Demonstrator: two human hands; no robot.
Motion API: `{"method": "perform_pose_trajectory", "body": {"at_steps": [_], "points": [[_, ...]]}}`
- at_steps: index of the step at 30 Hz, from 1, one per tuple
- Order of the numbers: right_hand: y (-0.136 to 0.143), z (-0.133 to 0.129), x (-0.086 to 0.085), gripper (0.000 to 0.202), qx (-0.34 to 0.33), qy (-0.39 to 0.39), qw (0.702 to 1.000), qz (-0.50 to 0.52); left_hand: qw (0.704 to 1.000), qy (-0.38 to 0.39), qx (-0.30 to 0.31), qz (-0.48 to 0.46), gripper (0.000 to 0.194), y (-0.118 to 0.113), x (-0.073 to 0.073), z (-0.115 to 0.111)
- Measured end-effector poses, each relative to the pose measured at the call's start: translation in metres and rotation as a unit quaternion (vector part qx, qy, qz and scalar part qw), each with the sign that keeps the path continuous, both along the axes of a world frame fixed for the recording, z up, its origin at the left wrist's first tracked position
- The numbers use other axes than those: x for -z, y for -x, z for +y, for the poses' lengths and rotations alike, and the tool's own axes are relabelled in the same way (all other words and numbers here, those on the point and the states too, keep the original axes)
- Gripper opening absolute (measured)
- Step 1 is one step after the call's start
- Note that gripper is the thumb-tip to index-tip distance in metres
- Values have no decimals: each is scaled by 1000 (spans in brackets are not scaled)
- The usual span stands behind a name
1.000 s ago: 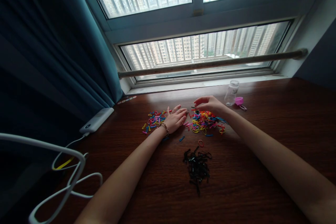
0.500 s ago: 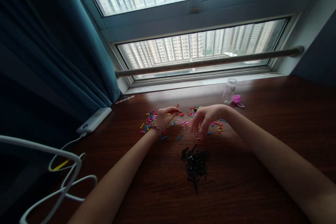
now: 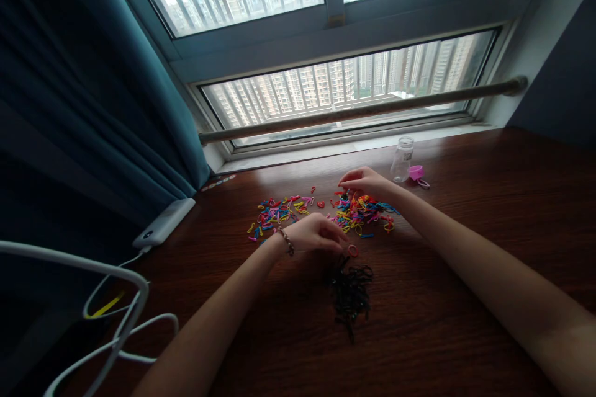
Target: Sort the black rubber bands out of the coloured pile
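Beside the top of a heap of black hair ties (image 3: 351,291), my left hand (image 3: 321,234) is held low with its fingers bent and pressed together; what they hold, if anything, is hidden. Over the far edge of the right-hand heap of coloured hair ties (image 3: 356,217), my right hand (image 3: 365,181) has its thumb and fingers closed in a pinch, and whatever is in it is too small to make out. A second scatter of coloured hair ties (image 3: 274,212) spreads beyond my left wrist. One reddish-pink hair tie (image 3: 352,250) lies between the coloured and black heaps.
Near the window sill stands a clear bottle (image 3: 402,161), with a pink cap (image 3: 416,172) next to it. At the left lie a white power bank (image 3: 162,223) and looped white cable (image 3: 139,298). A blue curtain (image 3: 139,93) hangs at the table's left edge.
My left hand has moved right and nearer from the coloured scatter to the black heap. My right hand has moved farther away, from the near edge of the coloured heap to its far edge.
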State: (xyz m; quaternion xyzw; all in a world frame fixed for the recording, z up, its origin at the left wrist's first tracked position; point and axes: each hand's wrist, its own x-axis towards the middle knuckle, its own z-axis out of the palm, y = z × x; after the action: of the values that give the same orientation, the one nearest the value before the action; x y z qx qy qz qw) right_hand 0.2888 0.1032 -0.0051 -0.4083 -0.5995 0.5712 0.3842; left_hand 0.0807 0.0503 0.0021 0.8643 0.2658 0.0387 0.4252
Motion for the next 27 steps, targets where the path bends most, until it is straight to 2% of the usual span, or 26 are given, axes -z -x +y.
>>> {"method": "perform_pose_trajectory", "body": {"at_steps": [2, 5, 7, 10, 14, 17, 19, 21, 24, 25, 27], "points": [[1, 0, 1, 20, 7, -7, 1000, 6, 991, -122, -36, -51, 23, 0, 6, 3], [1, 1, 2, 21, 13, -10, 1000, 13, 968, -235, 1, -87, 25, 2, 17, 11], [1, 2, 2, 21, 14, -9, 1000, 15, 958, -275, 13, -76, 24, 8, 22, 18], [1, 3, 2, 21, 21, -13, 1000, 7, 947, -316, -12, -59, 22, 22, 26, 32], [1, 4, 3, 21, 29, -20, 999, -2, 926, -369, -62, -55, 22, 44, 28, 50], [1, 2, 1, 22, 18, -22, 999, -13, 899, -414, -133, -46, 20, 55, 31, 60], [1, -1, -2, 24, -28, -15, 999, -41, 884, -426, -187, -50, 20, 57, 32, 62], [2, -7, -3, 26, -120, 11, 989, -86, 880, -422, -207, -65, 20, 55, 32, 61], [8, -14, -2, 27, -265, 66, 951, -149, 888, -420, -179, -50, 25, 47, 32, 54], [11, -16, -1, 26, -286, 71, 942, -162, 892, -420, -166, -28, 29, 44, 33, 52], [17, -17, 3, 23, -278, 28, 943, -180, 901, -409, -142, 29, 36, 38, 35, 47]]}}
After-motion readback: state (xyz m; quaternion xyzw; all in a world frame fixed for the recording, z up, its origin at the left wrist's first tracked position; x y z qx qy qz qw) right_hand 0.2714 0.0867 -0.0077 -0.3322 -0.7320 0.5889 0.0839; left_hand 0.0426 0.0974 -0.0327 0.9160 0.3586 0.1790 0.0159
